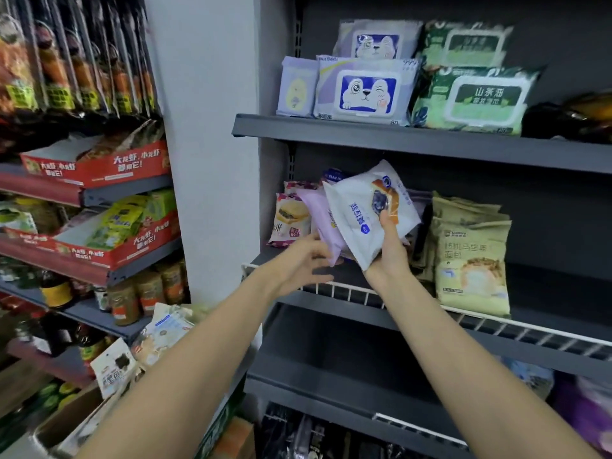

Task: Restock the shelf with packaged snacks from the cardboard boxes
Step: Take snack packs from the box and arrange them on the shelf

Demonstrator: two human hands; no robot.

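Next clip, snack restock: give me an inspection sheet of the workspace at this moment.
Surface: dark grey metal shelf with white wire front rail, partly stocked.
Job's things: white snack packet with blue print, tilted, above the shelf; lilac packet behind it; beige bread bags standing at right.
Clutter: open cardboard box lower left, holding packets.
Grippers: right hand grips the white packet; left hand open, fingers at the lilac packet.
Cables: nothing seen.
Surroundings: wet-wipe packs on the shelf above; sauce jars on left shelving.
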